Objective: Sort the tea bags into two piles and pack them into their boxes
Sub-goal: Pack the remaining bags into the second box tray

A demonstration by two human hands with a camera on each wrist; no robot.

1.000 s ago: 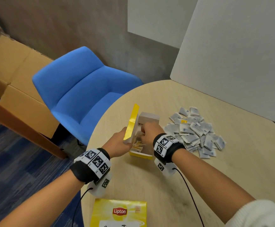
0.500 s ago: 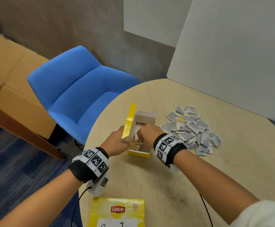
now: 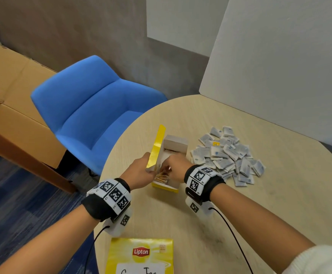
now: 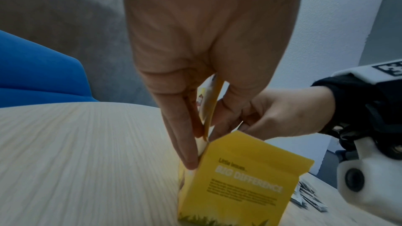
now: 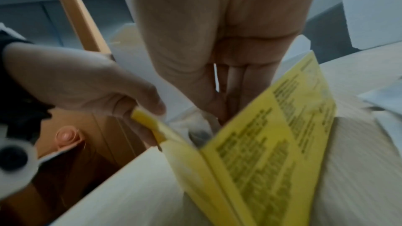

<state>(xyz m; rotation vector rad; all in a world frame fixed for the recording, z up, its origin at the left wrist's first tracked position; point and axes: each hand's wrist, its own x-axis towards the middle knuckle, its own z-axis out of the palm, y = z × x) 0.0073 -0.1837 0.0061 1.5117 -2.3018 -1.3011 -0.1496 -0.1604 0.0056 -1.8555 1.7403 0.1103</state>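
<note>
Pale matt wood-grain table (image 3: 280, 204), glossy yellow cardbd box (image 3: 157, 147), matt paper sachets (image 3: 226, 155), blue cloth chair (image 3: 94, 107)

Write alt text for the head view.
Left hand holds the raised lid of an open yellow tea box while the right hand reaches inside it. Grey tea bags lie piled to the right on a round table.

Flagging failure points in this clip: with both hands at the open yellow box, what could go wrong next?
1. The left hand only pinches the open yellow cardboard box's raised lid; the box might tip.
2. The right hand works inside it; its wrist could scatter the adjacent pile of grey tea bag sachets.
</note>
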